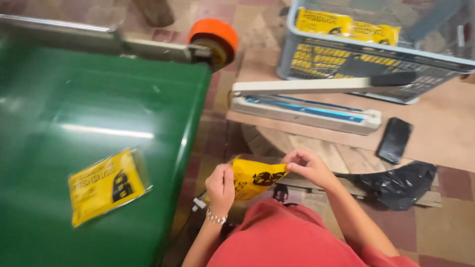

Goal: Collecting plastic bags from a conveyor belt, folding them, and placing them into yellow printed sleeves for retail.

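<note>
Both of my hands hold a small yellow packet [253, 179] with dark print, in front of my lap. My left hand [220, 187] grips its left edge, and my right hand [308, 166] pinches its upper right corner. A second yellow packet [105, 186] in clear wrap lies flat on the green sloping surface [99, 113] to my left. Ahead on a low wooden board [445, 143] stands an impulse sealer [307, 111] with its arm raised.
A grey plastic crate [366, 64] with several yellow packets sits behind the sealer. A black phone [394, 140] lies right of the sealer. A black plastic bag [401, 184] lies at the board's edge. An orange tape roll [213, 40] hangs on a metal bar above the green surface.
</note>
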